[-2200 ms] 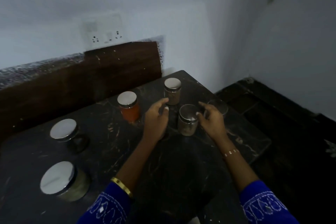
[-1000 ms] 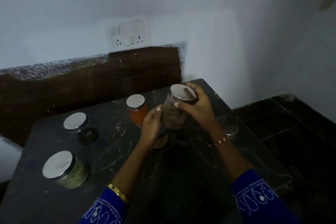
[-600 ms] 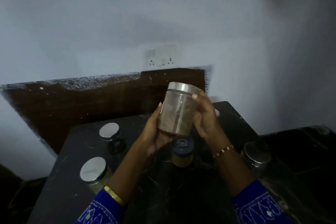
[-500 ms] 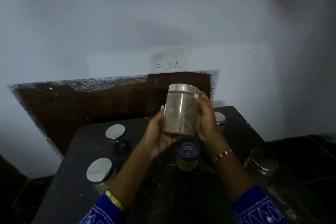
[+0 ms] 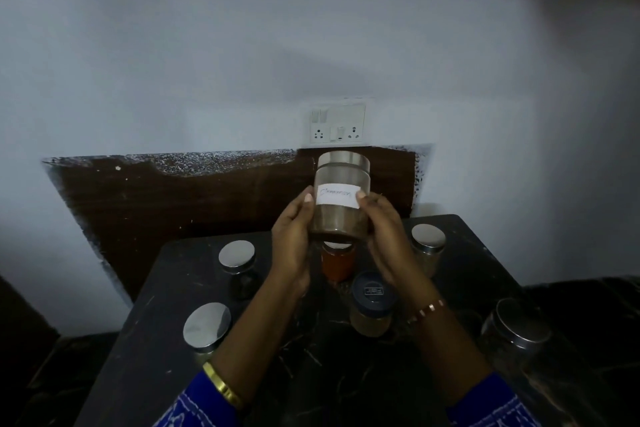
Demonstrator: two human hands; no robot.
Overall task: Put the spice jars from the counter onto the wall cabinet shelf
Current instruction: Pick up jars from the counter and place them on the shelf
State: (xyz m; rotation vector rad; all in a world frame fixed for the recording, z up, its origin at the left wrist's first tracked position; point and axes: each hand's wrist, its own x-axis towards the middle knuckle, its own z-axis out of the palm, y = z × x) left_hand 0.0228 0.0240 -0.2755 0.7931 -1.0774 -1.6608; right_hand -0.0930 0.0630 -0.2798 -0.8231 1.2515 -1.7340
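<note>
A glass spice jar (image 5: 341, 199) with a steel lid, brown powder and a white handwritten label hangs upright above the black counter (image 5: 478, 274). My left hand (image 5: 291, 236) grips its left side and my right hand (image 5: 382, 232) its right side. Below it stands an orange-filled jar (image 5: 337, 262), partly hidden. A blue-lidded jar (image 5: 370, 308) sits under my right wrist. More steel-lidded jars stand at the back left (image 5: 237, 258), front left (image 5: 206, 326), back right (image 5: 427, 250) and far right (image 5: 516, 333). No cabinet shelf shows.
A white switch and socket plate (image 5: 337, 124) is on the wall above a dark brown backsplash (image 5: 173, 204). The counter drops off at its left edge and a lower dark surface (image 5: 588, 305) lies to the right.
Both hands closed on the brown jar and raised it off the counter. It has turned upright with its label now facing me. The view tilted up the wall.
</note>
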